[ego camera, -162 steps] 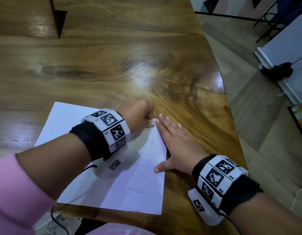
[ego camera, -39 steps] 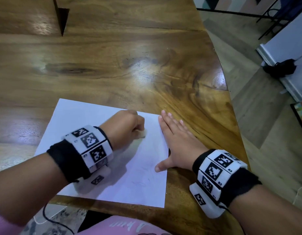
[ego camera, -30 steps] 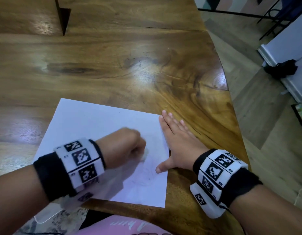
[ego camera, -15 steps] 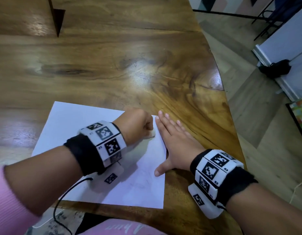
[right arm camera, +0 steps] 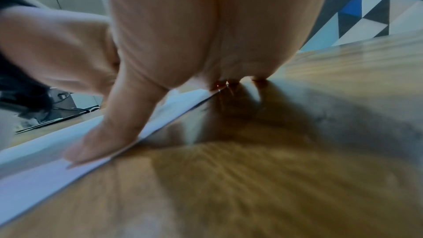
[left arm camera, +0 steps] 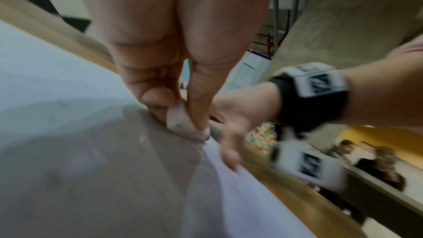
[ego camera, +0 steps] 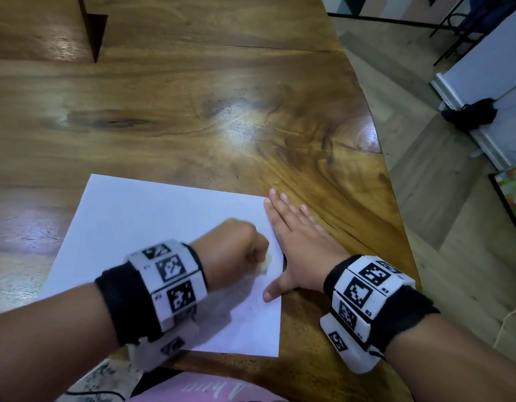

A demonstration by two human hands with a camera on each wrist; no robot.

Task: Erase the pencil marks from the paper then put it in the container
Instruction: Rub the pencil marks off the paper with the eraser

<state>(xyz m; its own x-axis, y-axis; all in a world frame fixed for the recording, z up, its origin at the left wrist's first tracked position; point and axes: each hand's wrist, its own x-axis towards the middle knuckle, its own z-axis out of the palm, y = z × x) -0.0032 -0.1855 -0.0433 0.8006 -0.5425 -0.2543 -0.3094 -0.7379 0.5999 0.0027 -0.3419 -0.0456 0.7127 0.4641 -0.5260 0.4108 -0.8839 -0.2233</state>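
While the left hand (ego camera: 236,250) pinches a small pale eraser (ego camera: 265,264) between thumb and curled fingers, its grip clenched on that eraser alone, the tip bears on the white paper (ego camera: 152,221) near the sheet's right edge. The right hand (ego camera: 303,248) lies flat with straight fingers, grasping nothing; its thumb presses the paper's right margin while the fingers rest mostly on the wooden counter (ego camera: 193,111).

The paper sits at the near edge of the counter. Faint pencil marks (ego camera: 251,310) show toward its near right corner. No container is in view.

Judgement: erasing is in progress and unfinished. To do it well, short strokes should run away from the pinning thumb so the sheet stays taut and does not buckle. Pressure should be moderate; the sheet is thin and could crease or tear. The remaining marks lie nearer than the eraser's present contact.

Writing: the wristbands carry square coded patterns with small characters beside them, of which only "R2" and "R3" on the right band seem readable. Pale lettering on the pink garment at the near edge is illegible.
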